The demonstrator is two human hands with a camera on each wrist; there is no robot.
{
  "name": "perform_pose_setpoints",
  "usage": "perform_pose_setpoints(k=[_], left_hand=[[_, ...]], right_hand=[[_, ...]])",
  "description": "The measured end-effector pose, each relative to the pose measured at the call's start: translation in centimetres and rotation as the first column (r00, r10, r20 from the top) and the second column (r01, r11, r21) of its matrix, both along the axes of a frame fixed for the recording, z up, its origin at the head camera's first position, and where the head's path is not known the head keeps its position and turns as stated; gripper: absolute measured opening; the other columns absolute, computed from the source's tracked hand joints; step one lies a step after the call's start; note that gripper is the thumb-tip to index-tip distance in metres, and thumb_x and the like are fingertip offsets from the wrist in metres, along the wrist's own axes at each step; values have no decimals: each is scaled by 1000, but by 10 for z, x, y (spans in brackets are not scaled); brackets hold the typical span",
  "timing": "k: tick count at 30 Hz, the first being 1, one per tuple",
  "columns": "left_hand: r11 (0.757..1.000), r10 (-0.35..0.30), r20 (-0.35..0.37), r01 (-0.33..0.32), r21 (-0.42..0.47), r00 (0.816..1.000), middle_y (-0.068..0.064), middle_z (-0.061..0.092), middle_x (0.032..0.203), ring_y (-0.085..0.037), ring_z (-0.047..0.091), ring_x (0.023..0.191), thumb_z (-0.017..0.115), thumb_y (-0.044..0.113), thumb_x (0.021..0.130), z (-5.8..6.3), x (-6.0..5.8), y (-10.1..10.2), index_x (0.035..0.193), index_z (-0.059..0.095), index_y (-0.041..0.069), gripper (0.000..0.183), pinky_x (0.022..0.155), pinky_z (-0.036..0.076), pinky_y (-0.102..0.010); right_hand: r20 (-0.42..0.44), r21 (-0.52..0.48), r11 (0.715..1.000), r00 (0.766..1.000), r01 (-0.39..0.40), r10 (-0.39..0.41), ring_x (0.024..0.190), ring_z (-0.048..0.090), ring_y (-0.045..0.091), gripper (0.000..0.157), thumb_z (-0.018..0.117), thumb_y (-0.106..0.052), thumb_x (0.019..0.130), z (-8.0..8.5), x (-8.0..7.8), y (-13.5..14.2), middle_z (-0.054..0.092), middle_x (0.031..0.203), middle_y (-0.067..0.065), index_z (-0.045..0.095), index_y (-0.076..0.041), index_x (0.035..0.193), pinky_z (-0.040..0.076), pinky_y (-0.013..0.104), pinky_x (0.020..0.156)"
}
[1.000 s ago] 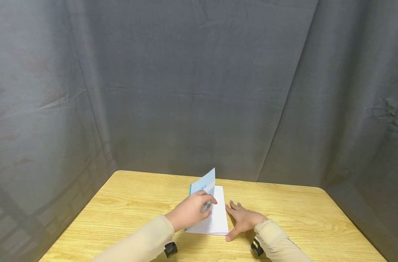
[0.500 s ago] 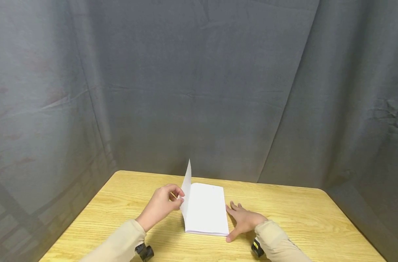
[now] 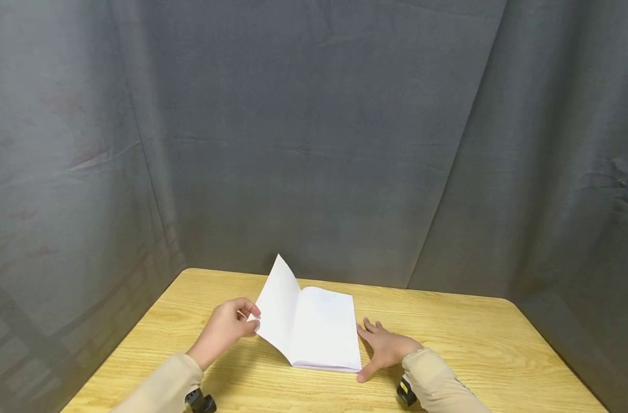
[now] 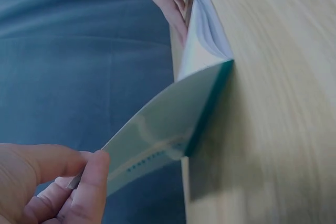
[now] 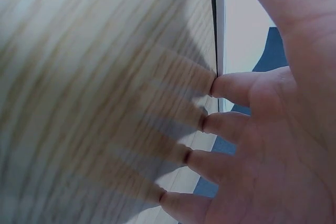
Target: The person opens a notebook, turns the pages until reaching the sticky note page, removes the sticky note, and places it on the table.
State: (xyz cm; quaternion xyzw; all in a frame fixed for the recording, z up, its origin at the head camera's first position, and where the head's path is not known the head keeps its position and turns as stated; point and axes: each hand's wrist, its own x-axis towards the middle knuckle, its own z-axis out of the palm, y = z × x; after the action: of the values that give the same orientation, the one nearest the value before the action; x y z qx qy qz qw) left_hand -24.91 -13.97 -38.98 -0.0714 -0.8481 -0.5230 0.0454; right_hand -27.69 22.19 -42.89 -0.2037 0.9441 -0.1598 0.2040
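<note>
A softcover book [image 3: 326, 330] lies on the table with its front cover [image 3: 276, 310] lifted partway to the left. My left hand [image 3: 225, 330] pinches the outer edge of that cover between thumb and fingers. In the left wrist view, the outside of the cover [image 4: 163, 114] looks pale green with a darker green spine strip and a line of blurred lettering. My right hand [image 3: 388, 349] rests on the table at the book's right edge, fingers spread. The right wrist view shows its fingertips [image 5: 228, 88] against the tabletop, one touching the book's edge.
The book sits on a light wood-grain table [image 3: 474, 338] with rounded back corners. Grey cloth curtains [image 3: 303, 143] hang behind it and along both sides. A black device is strapped at each wrist.
My left hand has moved left, swinging the front cover from leaning rightward over the pages to tilted open leftward. White pages now show. My right hand has stayed in place.
</note>
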Motion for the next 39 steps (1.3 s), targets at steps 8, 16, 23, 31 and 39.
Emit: perform_pose_setpoints(k=[8,16,23,31,39], left_hand=[[996,56,44,-53,-74,997,-8,52,81,-16,60,64,73,-4,75,-13,2,-18,92,67,1,19,61,56,-31],[990,64,93,-51,-135,994,-5,45,70,-16,59,60,75,-7,71,-35,-4,-29,89,66,-1,20,58,55,-28],[990,59,164,-36,-140,985,-4,38,68,-17,52,59,74,-11,70,-50,-8,-30,84,64,-2,19,59,56,-29],[975,32,177,8,-222,984,-8,47,68,-16,61,58,75,-9,71,-52,-7,-29,84,62,-2,20,57,56,-28],[932,57,171,8,-362,984,-4,52,66,-14,53,52,78,-1,71,-47,-5,-27,83,62,5,21,52,45,-28]], right_hand=[[5,-1,1000,1000,5,-5,143,10,52,118,80,-58,66,0,-1,2,11,158,25,21,-4,153,23,72,104],[18,0,1000,1000,2,-2,143,10,52,119,79,-60,67,1,-1,5,9,159,25,19,-5,153,22,73,103],[16,2,1000,1000,0,0,143,10,52,119,79,-61,67,2,0,6,10,159,25,19,-5,153,22,73,103],[11,-3,1000,1000,-15,15,142,10,53,118,79,-60,68,3,0,6,10,158,26,20,-3,153,23,72,104],[3,8,1000,1000,-18,18,142,10,53,117,79,-58,68,4,1,6,11,158,26,20,-3,153,23,73,103]])
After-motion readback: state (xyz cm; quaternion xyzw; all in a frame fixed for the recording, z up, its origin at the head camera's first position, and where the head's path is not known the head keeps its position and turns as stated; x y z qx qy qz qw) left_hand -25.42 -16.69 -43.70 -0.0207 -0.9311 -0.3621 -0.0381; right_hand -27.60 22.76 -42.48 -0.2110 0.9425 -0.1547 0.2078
